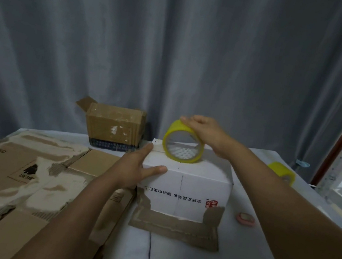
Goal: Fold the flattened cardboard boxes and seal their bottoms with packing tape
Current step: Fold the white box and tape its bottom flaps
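Flattened cardboard [3,179] lay nearest me at bottom left, a torn, peeling stack on the grey table [259,247] – the supply waiting to be folded, I judged. Next in size, the white box [185,186] stood mid-table with its printed text upside down, so I took it as turned bottom-up for sealing; its lower flaps splayed onto the cloth. Behind it at the curtain sat a brown box [114,128], already taped over, likely a finished one parked out of the way.

My left hand [135,168] rested on the white box's left top corner, fingers straight, thumb on the front face – pressing, not gripping, probably to keep the box from sliding under the tape pull. My right hand [204,130] gripped the yellow tape roll [182,142] from above, fingers curled over its rim, roll standing on edge on the box top near the far-left side, seemingly where a strip would start. I could not tell whether tape was stuck down yet.

A second yellow roll [282,172] sat spare at far right. Smallest, a pink object [245,218] lay just right of the box – unclear what.
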